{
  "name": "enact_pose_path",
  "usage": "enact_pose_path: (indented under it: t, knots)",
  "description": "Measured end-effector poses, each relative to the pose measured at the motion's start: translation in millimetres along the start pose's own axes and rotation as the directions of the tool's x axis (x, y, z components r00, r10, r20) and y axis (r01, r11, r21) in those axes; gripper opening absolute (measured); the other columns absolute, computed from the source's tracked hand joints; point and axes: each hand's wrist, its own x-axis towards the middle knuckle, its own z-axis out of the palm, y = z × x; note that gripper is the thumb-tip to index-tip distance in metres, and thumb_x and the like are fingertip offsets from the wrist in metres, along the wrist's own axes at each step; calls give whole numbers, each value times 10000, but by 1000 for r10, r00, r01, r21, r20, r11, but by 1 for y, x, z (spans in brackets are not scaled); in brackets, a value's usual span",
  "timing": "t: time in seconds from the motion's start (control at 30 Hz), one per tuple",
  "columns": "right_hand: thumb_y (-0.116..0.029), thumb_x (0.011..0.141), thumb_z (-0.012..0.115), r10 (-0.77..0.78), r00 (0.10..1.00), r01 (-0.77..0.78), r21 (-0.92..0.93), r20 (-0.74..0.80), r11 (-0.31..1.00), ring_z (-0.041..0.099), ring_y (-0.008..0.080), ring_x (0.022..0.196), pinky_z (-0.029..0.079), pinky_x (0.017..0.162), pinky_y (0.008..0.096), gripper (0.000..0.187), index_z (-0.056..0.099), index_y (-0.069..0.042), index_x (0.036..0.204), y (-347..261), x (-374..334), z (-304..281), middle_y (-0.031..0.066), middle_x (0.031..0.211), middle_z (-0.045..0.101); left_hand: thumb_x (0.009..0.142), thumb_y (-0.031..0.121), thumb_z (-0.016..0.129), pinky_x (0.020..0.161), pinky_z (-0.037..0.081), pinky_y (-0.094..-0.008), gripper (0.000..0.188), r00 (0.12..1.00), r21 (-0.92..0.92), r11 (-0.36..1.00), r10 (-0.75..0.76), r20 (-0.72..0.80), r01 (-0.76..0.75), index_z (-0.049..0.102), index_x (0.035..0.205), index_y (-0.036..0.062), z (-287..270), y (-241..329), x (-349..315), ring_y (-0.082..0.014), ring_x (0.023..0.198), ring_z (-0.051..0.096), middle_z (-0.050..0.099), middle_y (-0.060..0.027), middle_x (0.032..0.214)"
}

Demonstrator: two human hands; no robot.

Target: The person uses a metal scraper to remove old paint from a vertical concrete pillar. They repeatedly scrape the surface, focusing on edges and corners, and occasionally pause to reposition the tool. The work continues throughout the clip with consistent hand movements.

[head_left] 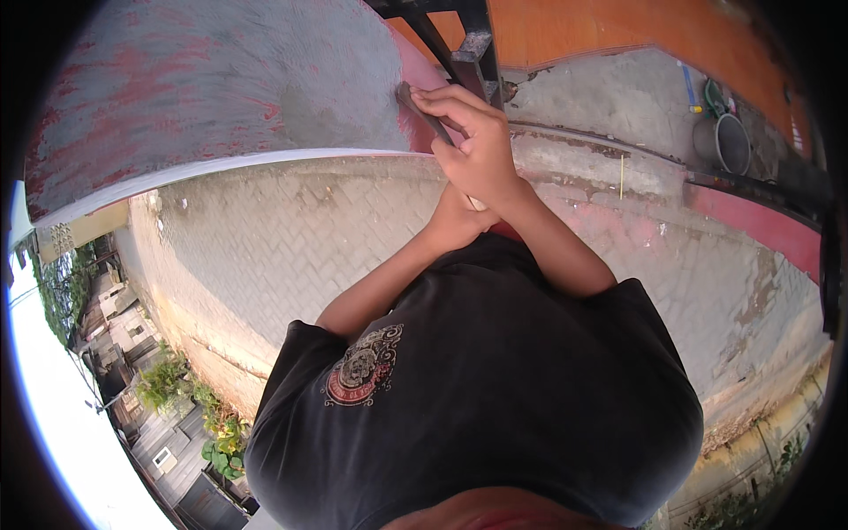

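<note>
My right hand (pixel 481 146) is closed around a slim dark metal tool (pixel 433 119) shaped like a chisel or scraper. Its fingers lie along the shaft. The tool's tip meets the grey surface of the wall (pixel 221 79) near a pink strip (pixel 415 106) at the wall's right end. Below, my left hand (pixel 458 218) is closed at the tool's pale handle end (pixel 477 203), its fingers partly hidden behind my right wrist. Red patches show through the wall's streaked grey coat.
Right of my hands stands a black metal frame (pixel 477 53). An orange wall (pixel 574 26) rises beyond a concrete floor holding a grey bucket (pixel 731 144). Herringbone paving (pixel 309 238) lies below, bordered by a low wall (pixel 199 327), with plants (pixel 163 380) and rooftops past it.
</note>
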Motion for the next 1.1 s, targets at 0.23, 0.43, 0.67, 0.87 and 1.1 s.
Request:
enact_pose_path:
  t: [0.23,0.43,0.67,0.87,1.1]
  knots:
    - [189,670,580,-77,997,80,-113,30,990,682,322,1105,559,946,359,455,698,64,1092,-10,-10,-1,169,1116,698,794,32,751,548,501,-257,347,999,42,999,-9,-37,11,603,1102,-30,0,-7,-6,-131,681,657,681,-83,872]
    - [195,664,533,-103,987,107,-21,126,994,673,319,1171,510,1039,369,439,684,89,1063,-8,-15,-10,206,1145,692,766,-18,693,639,545,-312,347,991,118,993,-21,133,5,629,1107,-20,3,-22,-7,-163,787,676,683,-85,918]
    - [186,661,582,-153,983,166,-131,99,978,673,338,1069,552,914,395,458,699,46,1081,-4,-24,-10,161,1097,697,837,10,682,700,546,-333,361,995,170,984,28,95,-44,611,1191,-3,5,-43,-3,-185,880,669,654,-80,988]
    - [176,670,583,-165,984,171,-103,59,980,674,329,1089,552,938,390,458,700,45,1093,-3,-28,-5,169,1110,703,873,40,671,707,536,-341,326,979,326,923,192,68,-204,614,1192,2,4,-47,-7,-183,929,659,656,-80,987]
    - [194,679,589,-171,985,170,-90,-1,981,692,324,1100,564,948,371,430,694,64,1075,-3,-20,2,168,1107,710,853,54,685,594,516,-312,367,997,200,979,-34,-72,48,584,1200,-10,0,-19,-4,-165,776,666,656,-97,1005]
